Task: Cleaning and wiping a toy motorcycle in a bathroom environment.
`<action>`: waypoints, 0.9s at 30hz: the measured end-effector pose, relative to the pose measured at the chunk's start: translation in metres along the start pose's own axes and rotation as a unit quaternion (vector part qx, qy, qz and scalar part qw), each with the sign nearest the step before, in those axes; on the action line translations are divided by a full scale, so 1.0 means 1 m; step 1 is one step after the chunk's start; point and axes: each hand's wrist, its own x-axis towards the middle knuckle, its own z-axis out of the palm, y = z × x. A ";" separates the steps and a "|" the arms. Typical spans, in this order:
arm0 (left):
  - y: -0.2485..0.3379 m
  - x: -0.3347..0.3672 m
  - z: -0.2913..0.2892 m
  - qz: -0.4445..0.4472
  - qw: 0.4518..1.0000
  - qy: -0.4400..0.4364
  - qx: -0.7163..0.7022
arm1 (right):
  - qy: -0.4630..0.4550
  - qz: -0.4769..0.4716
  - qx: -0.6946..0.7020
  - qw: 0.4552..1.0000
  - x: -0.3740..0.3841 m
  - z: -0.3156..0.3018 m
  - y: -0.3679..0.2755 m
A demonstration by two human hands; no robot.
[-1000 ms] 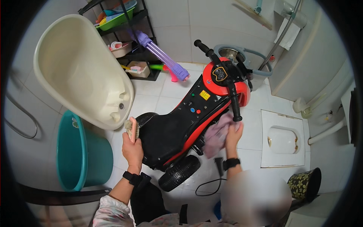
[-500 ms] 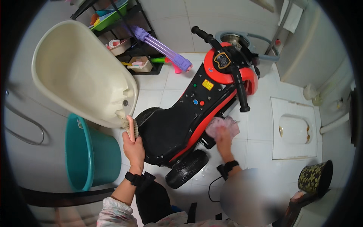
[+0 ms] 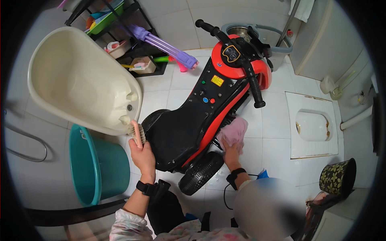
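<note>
My left hand point(image 3: 142, 159) is closed round the pink handle of a scrubbing brush point(image 3: 138, 133), its pale bristles showing beside the seat. In front of me stands a red and black ride-on toy motorcycle point(image 3: 177, 134), its handlebar at the far end and a rear wheel point(image 3: 201, 173) close to me. My right hand point(image 3: 230, 154) holds a crumpled pink cloth point(image 3: 234, 131) against the lower right side of the ride-on, near the footrest. The fingertips are partly hidden by the cloth.
At left are a cream baby bathtub point(image 3: 80, 76) and a teal bucket point(image 3: 108, 168). A black shelf rack point(image 3: 138, 24) with a purple toy water gun point(image 3: 169, 49) stands behind. A grey mop bucket point(image 3: 277, 48) is beyond the handlebar. A squat toilet point(image 3: 311, 126) lies right, near a leaf-patterned bin point(image 3: 337, 176).
My right hand has shifted slightly down and left with the cloth, which is bunched differently. My left hand keeps the brush almost in place. The view has shifted slightly.
</note>
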 end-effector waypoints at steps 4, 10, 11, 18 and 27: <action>-0.003 0.003 -0.006 -0.009 0.999 0.003 0.031 | -0.449 -0.117 -0.218 0.859 0.021 -0.049 -0.016; -0.006 -0.002 -0.002 -0.020 0.999 -0.010 0.031 | -0.406 -0.129 -0.242 0.872 0.045 -0.071 -0.031; -0.008 0.000 0.000 -0.003 1.000 -0.008 0.019 | -0.410 -0.125 -0.264 0.864 0.044 -0.061 -0.033; -0.005 0.004 0.008 0.012 0.999 -0.004 -0.047 | -0.347 -0.092 -0.266 0.895 0.024 -0.049 -0.024; -0.003 0.002 0.018 -0.022 0.999 -0.011 -0.047 | -0.259 -0.006 -0.157 0.953 0.021 -0.120 -0.064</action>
